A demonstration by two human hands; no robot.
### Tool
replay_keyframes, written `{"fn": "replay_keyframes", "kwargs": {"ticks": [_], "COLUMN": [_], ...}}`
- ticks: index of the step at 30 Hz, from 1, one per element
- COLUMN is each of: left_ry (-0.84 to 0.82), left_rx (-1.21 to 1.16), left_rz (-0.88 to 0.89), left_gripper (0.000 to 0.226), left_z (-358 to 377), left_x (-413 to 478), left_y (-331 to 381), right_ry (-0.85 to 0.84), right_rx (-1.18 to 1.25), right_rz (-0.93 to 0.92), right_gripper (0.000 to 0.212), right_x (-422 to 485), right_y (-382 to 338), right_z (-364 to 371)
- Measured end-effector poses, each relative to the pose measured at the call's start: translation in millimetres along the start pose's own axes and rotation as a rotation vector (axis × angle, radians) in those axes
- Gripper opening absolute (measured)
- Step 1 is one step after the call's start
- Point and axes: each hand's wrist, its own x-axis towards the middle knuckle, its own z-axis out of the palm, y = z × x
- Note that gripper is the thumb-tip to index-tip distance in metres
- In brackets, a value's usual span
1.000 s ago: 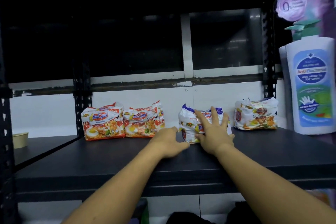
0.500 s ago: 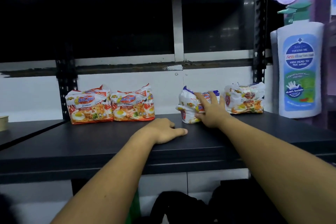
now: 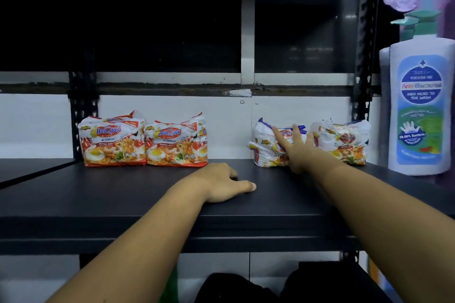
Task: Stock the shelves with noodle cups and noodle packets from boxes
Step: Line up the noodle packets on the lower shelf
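Several noodle multipacks stand along the back of a black shelf (image 3: 123,194). Two orange packs sit at the left, the first orange pack (image 3: 112,139) touching the second orange pack (image 3: 176,141). A white and blue pack (image 3: 267,145) stands right of centre, with another white pack (image 3: 344,141) beside it. My right hand (image 3: 296,149) reaches far back, its straight spread fingers pressing the front of the white and blue pack. My left hand (image 3: 222,183) rests palm down on the bare shelf in front, holding nothing.
A large white pump bottle (image 3: 421,106) of body wash stands at the shelf's right end. Black perforated uprights (image 3: 82,108) frame the bay. Dark bags (image 3: 307,283) lie below the shelf. A gap lies between the orange packs and the white and blue pack.
My left hand has drawn back from the white and blue pack and now lies on the shelf. My right hand stays on the pack, which has slid back toward the wall.
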Motion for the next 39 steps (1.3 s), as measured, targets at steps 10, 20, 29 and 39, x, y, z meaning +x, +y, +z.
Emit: {"fn": "replay_keyframes", "kwargs": {"ticks": [10,20,29,39], "left_ry": [-0.003,-0.016,-0.016,0.0], "left_rx": [0.006,-0.001,0.011,0.002], "left_rz": [0.01,0.021,0.019,0.036], "left_gripper": [0.057,0.057,0.064,0.062], "left_z": [-0.7,-1.8,-2.5,-1.5], "left_x": [-0.4,-2.5,-3.4,-0.3], "left_y": [0.6,0.9,1.5,-2.8], "right_ry": [0.349,0.303,0.045,-0.067], "right_rx": [-0.349,-0.19,-0.023,0.04], "right_rz": [-0.045,-0.107,-0.133,-0.105], "right_gripper": [0.083,0.074,0.086,0.084], "right_x": [-7.0,-9.7,9.9,13.8], "right_y": [-9.9,-5.7,12.8,16.1], "right_z": [-2.8,5.6,17.3,13.1]}}
